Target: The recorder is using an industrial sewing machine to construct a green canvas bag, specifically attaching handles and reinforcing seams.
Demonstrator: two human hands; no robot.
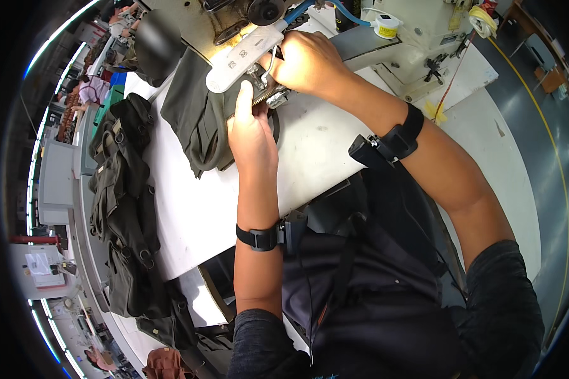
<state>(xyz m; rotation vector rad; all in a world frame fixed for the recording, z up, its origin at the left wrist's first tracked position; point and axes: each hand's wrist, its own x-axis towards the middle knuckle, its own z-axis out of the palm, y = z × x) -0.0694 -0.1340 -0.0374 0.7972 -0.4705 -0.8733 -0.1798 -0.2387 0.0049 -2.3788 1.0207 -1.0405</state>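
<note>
- Dark apron [385, 303] over the person's lap fills the near edge of the view; both forearms run up from it, each with a black wrist strap carrying a small device.
- Left hand [251, 136] lies flat, fingers narrow and together, pressing down the dark olive fabric piece [199, 120] just short of the needle area. Thumb and fingertips pinch the cloth edge beside a short toothed strip that looks like a zipper [269, 98]; too small to be sure.
- Right hand [306, 60] is curled, fingers bunched close at the presser foot [259, 74]. It seems to grip or steady something small there; what exactly, cannot tell.
- Fabric piece sits on the white table [189, 208] directly under the head of the sewing machine [398, 38], most of its bulk trailing left of the needle and hanging in folds.
- Judgement on progress: the piece appears positioned at the foot with only a short stretch under it, so the seam looks near its beginning rather than its end; most of the cloth is not yet fed through.
- Stack of similar dark olive garments [123, 202] with metal rings lies along the table's left edge, well apart from the hands. Whether these are finished or waiting, the view does not show.
- Yellow-and-white thread spool [385, 26] stands on the machine bed behind the right hand.
</note>
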